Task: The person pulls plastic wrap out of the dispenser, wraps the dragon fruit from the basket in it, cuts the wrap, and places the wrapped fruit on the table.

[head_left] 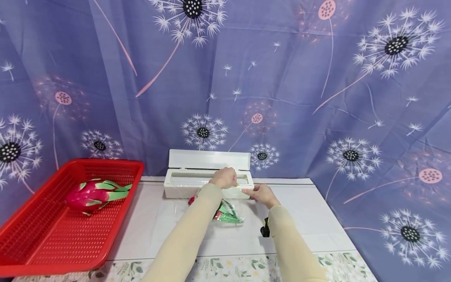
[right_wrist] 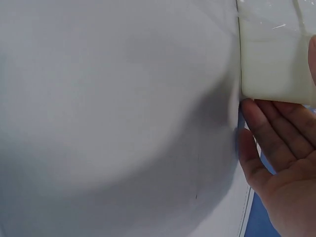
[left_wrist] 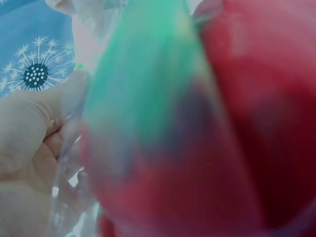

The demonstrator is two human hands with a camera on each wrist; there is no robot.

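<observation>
Head view: left hand (head_left: 223, 178) up at the front lip of the white cling-film dispenser (head_left: 176, 188), lid tipped open behind, fingers curled in a pinch on the clear film (left_wrist: 66, 163). Left grip closed tight on that sheet, going by the left wrist view, thumb pressed over the plastic. Right hand (head_left: 262, 194) flat against the dispenser's right end, fingers (right_wrist: 276, 123) straight and loose, bracing the box, holding nothing. Dragon fruit (head_left: 225, 211) lying on the white counter (head_left: 310, 219) just in front of the dispenser, under the left forearm, partly wrapped in film already, probably, though blurred close up. Second dragon fruit (head_left: 92, 194) resting in the red basket (head_left: 42, 243) well off to the left.

Step in hand, by the look of it: drawing out film to wrap the fruit. Next move calls for a steady pull toward the body, box held firm by the right palm, sheet kept taut and flat to avoid bunching or clinging to itself, then a clean tear across the cutter edge.
</observation>
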